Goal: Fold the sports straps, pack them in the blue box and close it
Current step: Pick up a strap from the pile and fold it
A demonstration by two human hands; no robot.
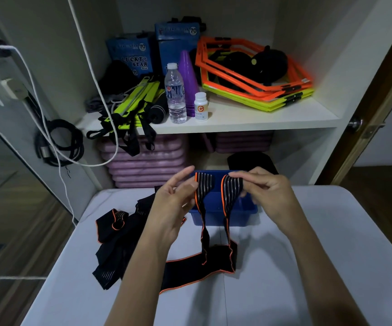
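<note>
While held, strap point(213, 231) ends upward.

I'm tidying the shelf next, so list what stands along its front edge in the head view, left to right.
Yellow-green ladder with black straps → black roll → water bottle → white pill bottle → stacked orange and yellow hexagon rings.

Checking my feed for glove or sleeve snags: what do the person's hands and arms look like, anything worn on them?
Both arms are bare from the frame's bottom edge up; no sleeves show. The left hand and right hand wear no gloves, and no rings, watch or bands are visible. The fingers are uncovered, with no tape or markings.
</note>
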